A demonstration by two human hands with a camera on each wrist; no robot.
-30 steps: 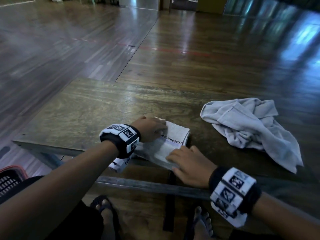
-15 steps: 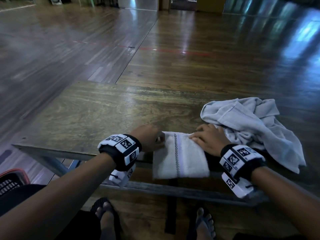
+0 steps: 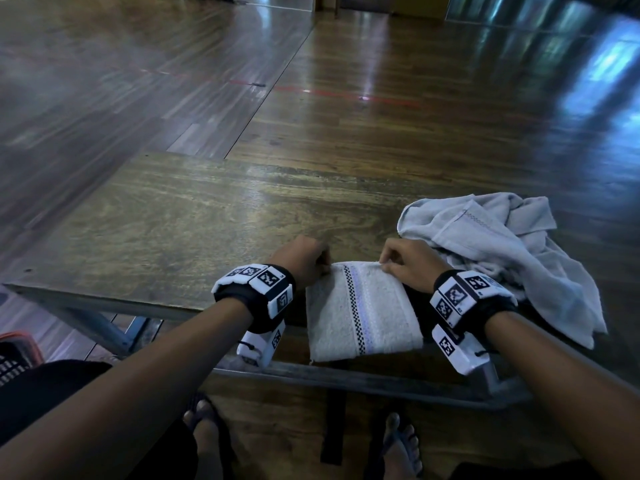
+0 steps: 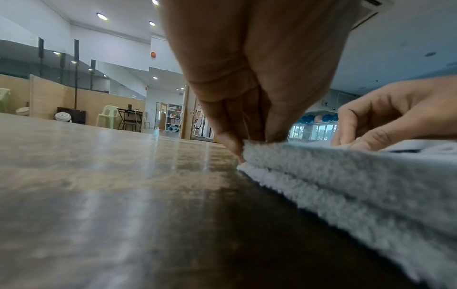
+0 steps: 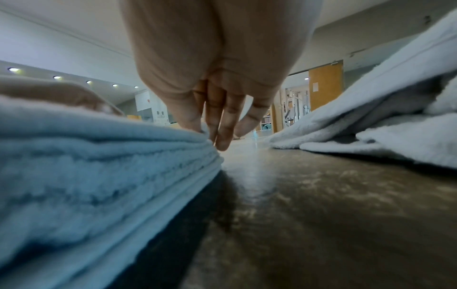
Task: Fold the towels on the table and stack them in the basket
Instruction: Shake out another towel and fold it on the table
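A shiny wooden floor (image 3: 381, 81) with a red line (image 3: 346, 95) lies beyond. In the left wrist view, a pale plastic chair (image 4: 107, 116), a shelf (image 4: 174, 119), blue balls (image 4: 317, 118) and ceiling lights (image 4: 101, 16) show. An orange door (image 5: 326, 86) stands far off.

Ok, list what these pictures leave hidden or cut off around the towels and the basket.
- Basket: head view, cut off by the left frame edge; contents unseen.
- Folded towel: the layers between the hands' pinches show only as side edges in the wrist views; its near edge overhangs the table.
- Crumpled towel: underside hidden by its own folds.
- Left hand: fingers hidden by its back in the head view.
- Right hand: right wrist view blurred.
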